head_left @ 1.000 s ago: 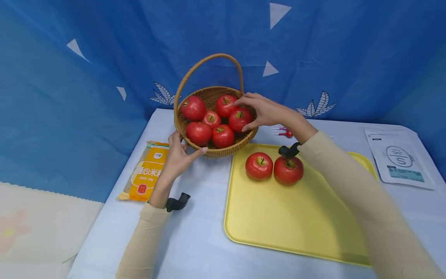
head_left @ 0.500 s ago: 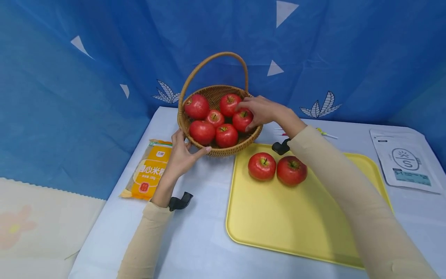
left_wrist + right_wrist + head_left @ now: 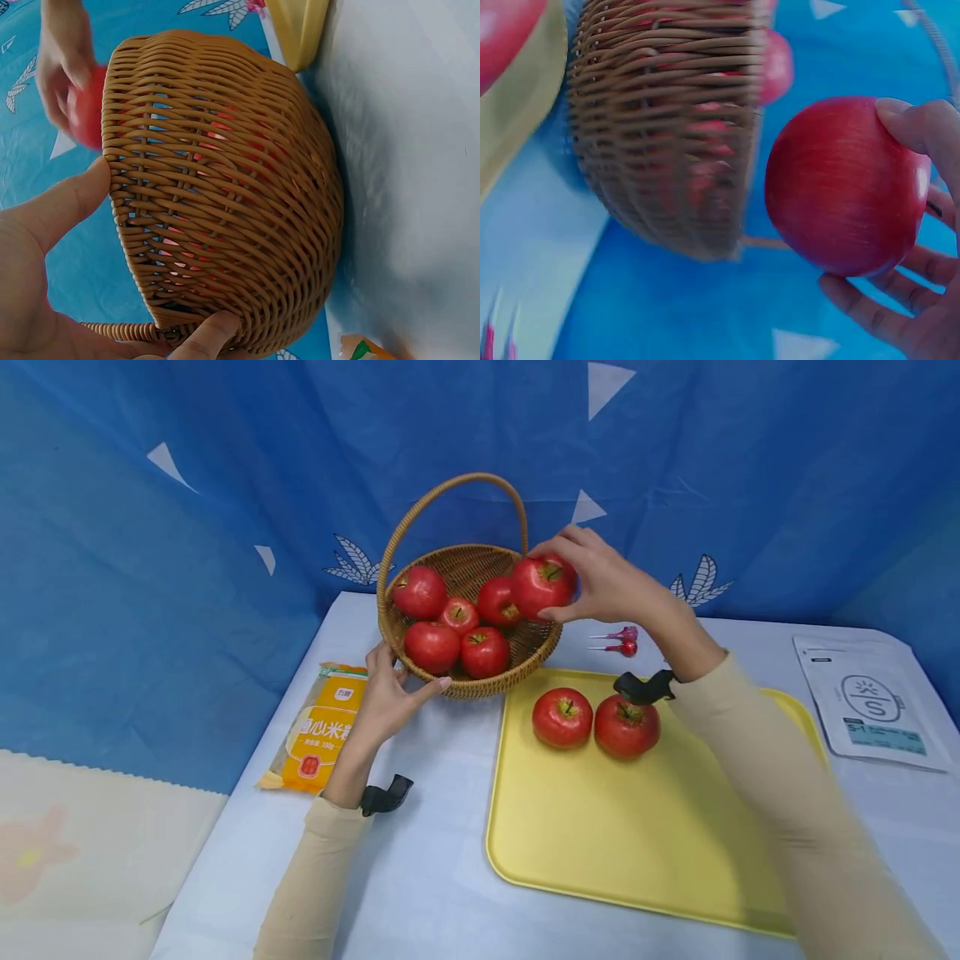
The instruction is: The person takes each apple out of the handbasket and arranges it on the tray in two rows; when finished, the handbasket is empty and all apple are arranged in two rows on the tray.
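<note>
My right hand (image 3: 611,578) grips a red apple (image 3: 542,585) between thumb and fingers, above the right rim of the wicker basket (image 3: 495,683). In the right wrist view the held apple (image 3: 840,187) is apart from the basket's side. My left hand (image 3: 386,703) holds the basket at its left front, with the thumb on the rim. In the left wrist view, the thumb and a fingertip touch the weave of the basket (image 3: 225,187); the other fingers are partly hidden. Several red apples (image 3: 431,647) lie inside the basket, under its arched handle (image 3: 468,478).
Two apples (image 3: 562,718) sit side by side at the back of a yellow tray (image 3: 600,827). Lollipops (image 3: 621,647) lie behind it, and a white pouch (image 3: 866,702) to its right. An orange food packet (image 3: 318,727) lies left of my left hand. A blue curtain (image 3: 480,418) hangs behind.
My right hand has taken hold of an apple among those in the basket and lifted it up above the rim. The left hand has kept its hold on the basket.
</note>
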`<state>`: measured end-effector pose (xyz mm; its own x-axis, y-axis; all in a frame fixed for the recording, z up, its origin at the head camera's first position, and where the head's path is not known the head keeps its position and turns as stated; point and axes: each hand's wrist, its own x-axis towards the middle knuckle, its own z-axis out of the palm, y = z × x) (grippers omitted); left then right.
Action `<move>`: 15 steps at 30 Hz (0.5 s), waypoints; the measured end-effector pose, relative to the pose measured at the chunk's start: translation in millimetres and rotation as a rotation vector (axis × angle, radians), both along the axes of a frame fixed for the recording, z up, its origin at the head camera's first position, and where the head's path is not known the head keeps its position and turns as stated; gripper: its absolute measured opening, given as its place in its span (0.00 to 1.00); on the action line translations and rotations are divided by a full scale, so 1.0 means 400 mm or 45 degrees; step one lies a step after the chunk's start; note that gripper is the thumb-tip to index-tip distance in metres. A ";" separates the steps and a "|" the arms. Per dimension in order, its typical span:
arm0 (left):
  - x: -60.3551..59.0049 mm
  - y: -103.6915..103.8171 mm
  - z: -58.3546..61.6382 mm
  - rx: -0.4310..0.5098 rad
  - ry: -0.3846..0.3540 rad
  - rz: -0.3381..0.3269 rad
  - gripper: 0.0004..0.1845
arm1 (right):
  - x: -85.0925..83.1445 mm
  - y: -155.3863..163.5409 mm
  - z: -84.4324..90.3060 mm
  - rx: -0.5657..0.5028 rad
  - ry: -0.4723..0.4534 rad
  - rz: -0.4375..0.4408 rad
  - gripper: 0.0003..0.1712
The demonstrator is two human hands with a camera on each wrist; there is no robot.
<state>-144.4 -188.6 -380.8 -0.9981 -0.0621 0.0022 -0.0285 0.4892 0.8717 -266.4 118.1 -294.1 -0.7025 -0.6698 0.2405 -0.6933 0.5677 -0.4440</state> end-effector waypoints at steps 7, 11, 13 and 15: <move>-0.002 0.004 0.002 0.002 -0.006 -0.012 0.56 | 0.158 0.194 -0.030 0.026 0.158 -0.167 0.39; 0.000 0.003 0.003 0.002 -0.007 -0.010 0.56 | 0.237 0.297 -0.090 0.104 0.116 -0.283 0.42; 0.001 0.003 0.002 0.001 -0.007 -0.009 0.55 | 0.269 0.338 -0.125 0.134 0.085 -0.327 0.43; 0.003 0.003 0.001 0.002 -0.010 -0.004 0.55 | 0.295 0.368 -0.161 0.162 0.050 -0.362 0.43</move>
<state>-143.3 -187.6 -380.2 -0.9982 -0.0594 -0.0055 -0.0338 0.4880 0.8722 -148.4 265.4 -358.3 -0.8577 -0.4745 0.1981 -0.5142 0.7906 -0.3327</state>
